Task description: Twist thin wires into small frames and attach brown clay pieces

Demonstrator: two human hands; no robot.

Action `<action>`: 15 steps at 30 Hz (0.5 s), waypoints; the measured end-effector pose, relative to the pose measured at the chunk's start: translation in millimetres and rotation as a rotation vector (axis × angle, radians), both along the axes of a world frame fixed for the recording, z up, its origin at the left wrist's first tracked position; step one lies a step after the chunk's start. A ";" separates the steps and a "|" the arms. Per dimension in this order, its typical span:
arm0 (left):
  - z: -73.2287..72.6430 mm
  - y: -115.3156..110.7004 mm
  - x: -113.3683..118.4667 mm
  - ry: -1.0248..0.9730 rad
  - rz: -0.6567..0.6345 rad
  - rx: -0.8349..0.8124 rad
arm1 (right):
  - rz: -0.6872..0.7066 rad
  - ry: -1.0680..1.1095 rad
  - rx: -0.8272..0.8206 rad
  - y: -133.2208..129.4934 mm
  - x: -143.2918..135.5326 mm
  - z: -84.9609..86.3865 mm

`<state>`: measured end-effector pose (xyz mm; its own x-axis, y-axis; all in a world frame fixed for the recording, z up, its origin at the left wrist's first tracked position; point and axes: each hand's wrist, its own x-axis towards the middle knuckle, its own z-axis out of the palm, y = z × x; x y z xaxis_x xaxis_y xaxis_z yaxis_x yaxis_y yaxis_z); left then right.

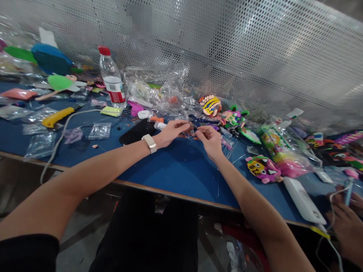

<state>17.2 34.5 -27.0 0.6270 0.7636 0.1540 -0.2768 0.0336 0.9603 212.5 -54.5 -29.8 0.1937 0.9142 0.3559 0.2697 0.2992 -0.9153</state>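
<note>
Over the table [176, 170], back from its front edge, the left hand [173, 132] and right hand [210, 140] pinch a small clear piece [192, 133] between fingers; a black phone [136, 132] lies by the left wrist.

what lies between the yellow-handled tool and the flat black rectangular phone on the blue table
In the head view, a white cable, a crumpled purple plastic scrap and a flat clear plastic bag lie between them.
</note>
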 end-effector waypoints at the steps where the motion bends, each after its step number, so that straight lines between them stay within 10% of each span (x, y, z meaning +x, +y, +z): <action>1: -1.0 -0.1 0.4 0.015 0.005 0.011 | 0.008 -0.009 -0.009 -0.1 0.6 -0.3; 15: -0.1 -0.3 -0.9 0.144 0.062 0.303 | -0.048 -0.248 0.131 -10.1 5.1 13.0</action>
<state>16.3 34.2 -27.2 0.6126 0.7340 0.2932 -0.1304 -0.2720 0.9534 217.6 -64.5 -16.9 0.1280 0.8494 0.5119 0.4972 0.3917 -0.7742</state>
